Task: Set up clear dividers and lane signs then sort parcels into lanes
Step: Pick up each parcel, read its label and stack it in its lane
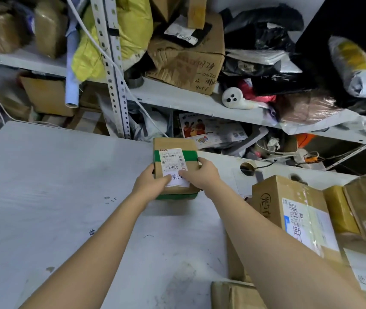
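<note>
A small brown cardboard parcel (174, 144) with green tape and a white shipping label sits near the far edge of the grey table (55, 186). A white paper sign (178, 182) with printed characters lies on its near end. My left hand (149, 182) grips the parcel's left side, thumb on the sign. My right hand (201, 173) grips the right side, thumb also on the sign. No clear dividers are visible.
Several taped cardboard parcels (293, 210) are stacked at the right of the table, one more at the bottom edge (233, 295). Behind the table stand metal shelves (188, 97) crammed with boxes, bags and a white camera (233, 99). Cables hang down at the left.
</note>
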Demonstrator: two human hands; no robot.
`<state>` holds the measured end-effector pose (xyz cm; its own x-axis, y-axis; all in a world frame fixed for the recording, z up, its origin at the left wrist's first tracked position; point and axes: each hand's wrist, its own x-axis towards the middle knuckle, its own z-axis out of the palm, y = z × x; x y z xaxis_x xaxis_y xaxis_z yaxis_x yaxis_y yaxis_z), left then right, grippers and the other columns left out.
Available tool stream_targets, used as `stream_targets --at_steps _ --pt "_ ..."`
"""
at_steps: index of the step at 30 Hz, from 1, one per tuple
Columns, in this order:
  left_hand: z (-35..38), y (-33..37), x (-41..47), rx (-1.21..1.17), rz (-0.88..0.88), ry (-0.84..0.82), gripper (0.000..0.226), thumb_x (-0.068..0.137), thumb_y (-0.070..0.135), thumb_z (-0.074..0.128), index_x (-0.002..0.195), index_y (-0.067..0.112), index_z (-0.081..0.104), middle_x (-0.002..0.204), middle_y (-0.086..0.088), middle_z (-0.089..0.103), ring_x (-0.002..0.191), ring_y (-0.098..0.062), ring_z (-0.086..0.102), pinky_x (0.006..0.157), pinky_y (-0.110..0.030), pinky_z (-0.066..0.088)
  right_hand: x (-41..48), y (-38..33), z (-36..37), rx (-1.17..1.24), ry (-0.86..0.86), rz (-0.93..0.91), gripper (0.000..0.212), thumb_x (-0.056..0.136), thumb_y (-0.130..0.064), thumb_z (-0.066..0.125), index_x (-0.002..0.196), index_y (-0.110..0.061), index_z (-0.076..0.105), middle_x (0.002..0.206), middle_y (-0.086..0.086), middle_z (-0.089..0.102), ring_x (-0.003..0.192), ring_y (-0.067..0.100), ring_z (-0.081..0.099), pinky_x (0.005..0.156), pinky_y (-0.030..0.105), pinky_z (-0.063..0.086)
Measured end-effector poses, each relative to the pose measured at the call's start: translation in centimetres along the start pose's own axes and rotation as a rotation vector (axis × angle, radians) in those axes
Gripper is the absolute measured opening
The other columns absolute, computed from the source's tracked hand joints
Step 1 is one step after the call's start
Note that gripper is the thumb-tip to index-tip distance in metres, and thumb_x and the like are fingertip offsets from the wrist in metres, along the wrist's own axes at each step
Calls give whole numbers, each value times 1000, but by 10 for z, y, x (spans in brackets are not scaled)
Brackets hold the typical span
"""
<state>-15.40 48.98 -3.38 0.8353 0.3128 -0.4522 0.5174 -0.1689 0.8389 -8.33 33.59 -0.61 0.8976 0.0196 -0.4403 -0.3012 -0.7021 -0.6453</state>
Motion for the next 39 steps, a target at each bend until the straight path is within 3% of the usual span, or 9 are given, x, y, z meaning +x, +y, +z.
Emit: stream_targets --at_steps 3,11,16,18,23,28,31,35,39 --pt "-17 15 -23 -29 27 57 47 91 29 69 136 37 56 131 12 64 110 -14 61 91 -36 55 -18 -18 -7 7 9 -95 71 71 -39 85 136 -25 58 125 -3 68 113 22 65 94 42 58" --pt "-51 75 -115 20 179 236 61 91 38 69 148 37 46 140 7 59 112 -17 56 98 -46 55 -92 -51 -63 85 47 -305 83 74 -43 85 147 -23 50 129 -7 64 112 17 63 94 41 58" --pt "-47 118 -196 49 324 279 54 91 37 70 142 36 53 119 16 58 111 -13 55 88 -30 45 -164 -49 -123 123 68 -423 84 62 -55 83 138 -27 60 123 -9 69 106 13 67 88 41 62" --pt "-35 135 -235 66 390 297 52 92 36 69 142 35 54 116 17 57 108 -11 53 86 -28 41 -199 -38 -153 157 71 -454 69 65 -52 86 126 -26 65 109 -13 72 97 8 69 83 35 62" --pt "16 164 -326 90 519 296 56 91 42 70 143 36 51 124 15 58 112 -13 57 90 -33 50 -292 14 -232 230 136 -537 52 77 -46 85 123 -28 68 96 -24 66 89 -1 64 84 29 60" --pt "91 181 -404 138 562 253 69 86 54 70 147 39 41 134 10 56 115 -18 57 93 -44 56 -360 89 -310 208 248 -545 60 79 -50 83 132 -28 65 96 -24 58 98 3 61 80 23 51" --pt "142 195 -441 146 600 200 68 89 50 70 148 35 41 130 12 53 116 -15 53 95 -39 52 -392 131 -353 193 311 -502 46 74 -56 84 114 -40 67 96 -26 63 98 4 64 79 18 53" --pt "206 207 -474 157 649 102 68 83 57 71 144 37 45 134 11 58 118 -16 55 102 -45 51 -416 186 -407 170 403 -453 69 69 -62 84 127 -31 67 108 -18 69 97 2 63 81 22 52" --pt "267 211 -495 162 681 -7 64 87 53 71 142 34 46 133 11 58 115 -14 55 99 -38 50 -432 241 -450 155 444 -344 89 67 -65 85 143 -29 57 125 -9 66 107 10 63 87 28 51"
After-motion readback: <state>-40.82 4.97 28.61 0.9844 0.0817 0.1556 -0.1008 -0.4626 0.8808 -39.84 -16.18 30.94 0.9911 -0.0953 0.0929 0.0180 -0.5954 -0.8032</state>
